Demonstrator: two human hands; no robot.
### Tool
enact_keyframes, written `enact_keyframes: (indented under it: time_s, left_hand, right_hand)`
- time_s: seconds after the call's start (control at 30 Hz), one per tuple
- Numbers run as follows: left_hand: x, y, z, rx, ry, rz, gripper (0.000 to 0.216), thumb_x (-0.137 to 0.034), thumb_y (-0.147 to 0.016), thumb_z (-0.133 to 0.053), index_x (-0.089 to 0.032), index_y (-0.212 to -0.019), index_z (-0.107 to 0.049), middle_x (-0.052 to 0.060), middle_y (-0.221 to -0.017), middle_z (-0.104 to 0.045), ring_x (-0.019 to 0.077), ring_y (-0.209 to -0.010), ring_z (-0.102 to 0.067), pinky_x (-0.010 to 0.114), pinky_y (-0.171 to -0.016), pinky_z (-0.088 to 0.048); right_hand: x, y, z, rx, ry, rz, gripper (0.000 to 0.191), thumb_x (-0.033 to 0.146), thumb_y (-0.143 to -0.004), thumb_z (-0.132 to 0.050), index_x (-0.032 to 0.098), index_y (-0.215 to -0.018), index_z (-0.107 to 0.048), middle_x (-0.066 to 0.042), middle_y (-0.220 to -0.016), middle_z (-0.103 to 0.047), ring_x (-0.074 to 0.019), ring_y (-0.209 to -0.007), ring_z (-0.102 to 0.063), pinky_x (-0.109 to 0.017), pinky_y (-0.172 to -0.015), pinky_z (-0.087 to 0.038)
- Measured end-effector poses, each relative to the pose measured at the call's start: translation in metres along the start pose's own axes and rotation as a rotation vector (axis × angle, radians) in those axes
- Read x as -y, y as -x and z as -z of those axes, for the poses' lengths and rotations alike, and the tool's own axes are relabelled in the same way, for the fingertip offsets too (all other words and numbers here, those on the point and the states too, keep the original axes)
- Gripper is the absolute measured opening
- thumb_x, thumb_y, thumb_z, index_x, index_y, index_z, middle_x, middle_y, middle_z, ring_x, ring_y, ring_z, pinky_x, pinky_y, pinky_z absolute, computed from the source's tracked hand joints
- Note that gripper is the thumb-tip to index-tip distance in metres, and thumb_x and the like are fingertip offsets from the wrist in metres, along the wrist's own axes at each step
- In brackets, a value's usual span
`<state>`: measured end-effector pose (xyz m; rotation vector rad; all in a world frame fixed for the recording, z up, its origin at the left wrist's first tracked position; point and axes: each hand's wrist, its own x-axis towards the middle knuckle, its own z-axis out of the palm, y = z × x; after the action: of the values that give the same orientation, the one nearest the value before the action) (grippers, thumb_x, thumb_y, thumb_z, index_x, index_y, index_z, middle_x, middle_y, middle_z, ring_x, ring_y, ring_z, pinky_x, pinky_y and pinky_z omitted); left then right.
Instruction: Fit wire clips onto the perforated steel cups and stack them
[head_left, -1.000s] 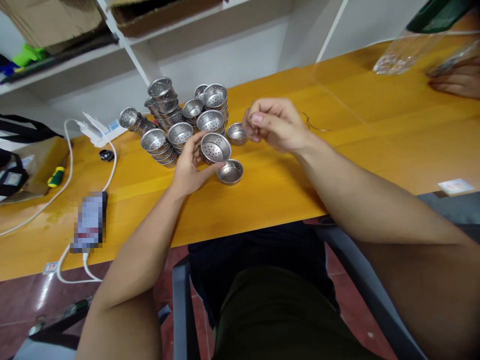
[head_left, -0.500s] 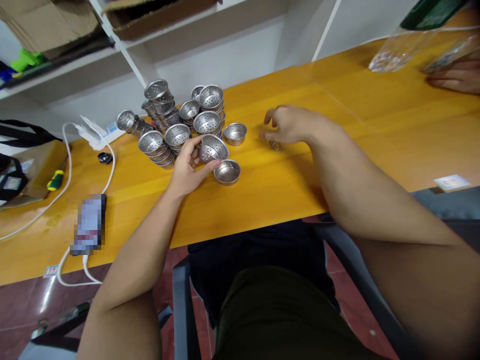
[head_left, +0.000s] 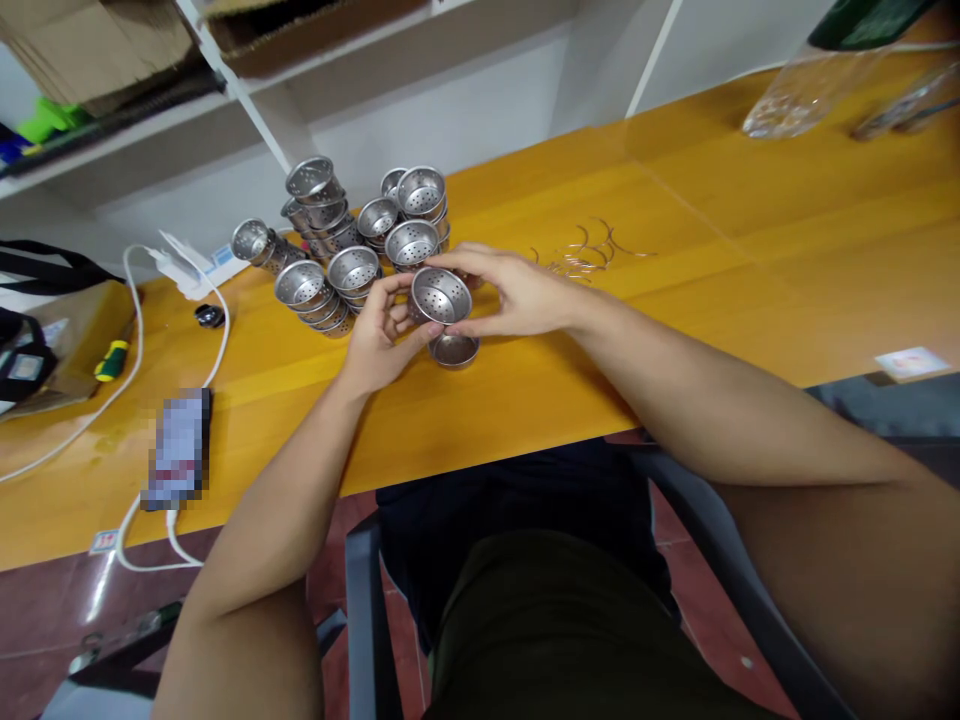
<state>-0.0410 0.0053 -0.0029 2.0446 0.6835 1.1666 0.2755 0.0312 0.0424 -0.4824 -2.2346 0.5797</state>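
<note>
A perforated metal filter basket (head_left: 441,297) is raised a little over the table, its open mouth tilted up. My left hand (head_left: 381,338) grips its left side, thumb at the lower rim and fingers behind. From the right, my right hand (head_left: 517,290) closes on the same basket, fingers at the far rim and thumb near the front. Whether a thin wire is also in those fingers cannot be made out. Just below stands a second metal basket (head_left: 454,350), partly covered by the held one. Loose curved wires (head_left: 592,250) lie right of my right hand.
Stacks of perforated baskets (head_left: 307,285) stand behind my left hand, against the shelf (head_left: 450,90). At left are a phone (head_left: 178,450) with white cables and a power strip (head_left: 202,270). A clear bottle (head_left: 795,100) lies at the back right.
My right hand has moved left from the wires to the basket in my left hand. The wires now show, and the loose basket behind is covered. Another person's hand has left the right edge.
</note>
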Motion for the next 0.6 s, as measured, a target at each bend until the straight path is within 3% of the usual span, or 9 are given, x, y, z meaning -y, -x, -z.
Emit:
enact_keyframes:
  time_s: [0.13,0.23,0.33,0.47,0.6]
  left_hand:
    - [-0.012,0.002,0.001,0.057,-0.072,0.091,0.088,-0.075,-0.114,-0.097,-0.040,-0.181,-0.052,0.017,-0.187,-0.071,0.0368,-0.163,-0.084,0.061,-0.140,-0.072]
    - [-0.019,0.003,0.002,0.185,-0.161,0.171,0.109,-0.072,-0.100,-0.111,-0.032,-0.184,-0.054,0.024,-0.189,-0.071,0.0468,-0.177,-0.074,0.072,-0.151,-0.061]
    - [-0.023,0.004,0.001,0.280,-0.213,0.248,0.121,-0.070,-0.094,-0.116,-0.027,-0.188,-0.054,0.027,-0.189,-0.072,0.0520,-0.183,-0.069,0.076,-0.154,-0.057]
    - [-0.023,0.002,0.000,0.284,-0.238,0.232,0.097,-0.064,-0.101,-0.110,-0.025,-0.178,-0.065,0.023,-0.183,-0.078,0.0468,-0.175,-0.076,0.069,-0.152,-0.060]
    - [-0.021,0.003,0.001,0.262,-0.230,0.207,0.090,-0.059,-0.100,-0.111,-0.025,-0.173,-0.071,0.022,-0.183,-0.079,0.0448,-0.172,-0.079,0.066,-0.149,-0.063]
  right_hand:
    - [-0.021,0.001,0.009,-0.195,0.078,-0.161,0.096,0.081,-0.102,-0.105,0.030,-0.178,-0.077,-0.020,-0.170,-0.081,-0.0507,-0.154,-0.078,-0.073,-0.138,-0.065]
    - [-0.045,0.001,0.018,-0.299,0.183,-0.317,0.094,0.074,-0.099,-0.109,0.028,-0.176,-0.078,-0.023,-0.170,-0.080,-0.0538,-0.157,-0.075,-0.074,-0.140,-0.064]
    - [-0.061,-0.001,0.016,-0.272,0.261,-0.417,0.079,0.058,-0.100,-0.108,0.023,-0.167,-0.083,-0.024,-0.162,-0.081,-0.0546,-0.153,-0.077,-0.076,-0.140,-0.063]
    - [-0.067,-0.008,0.007,-0.197,0.320,-0.482,0.059,0.046,-0.097,-0.106,0.023,-0.148,-0.088,-0.021,-0.146,-0.084,-0.0529,-0.141,-0.081,-0.077,-0.136,-0.066]
    - [-0.065,-0.011,0.006,-0.164,0.323,-0.546,0.059,0.046,-0.091,-0.112,0.026,-0.141,-0.089,-0.019,-0.139,-0.083,-0.0529,-0.136,-0.081,-0.079,-0.135,-0.066]
